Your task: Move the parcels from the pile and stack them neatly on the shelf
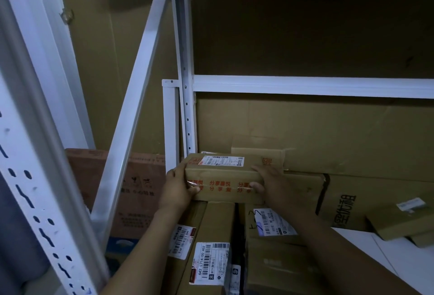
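The picture is dim and a bit greenish. Above the white shelf bar (305,86) it is darkest. Far left of the bar, the white post (28,153) looks blurry and bent.

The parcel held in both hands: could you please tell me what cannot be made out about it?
Head view:
- the parcel underside: hidden by its own front, so contact with the long boxes below is unclear.
- its label: print too small.
- fingers of the left hand: behind the parcel's end.
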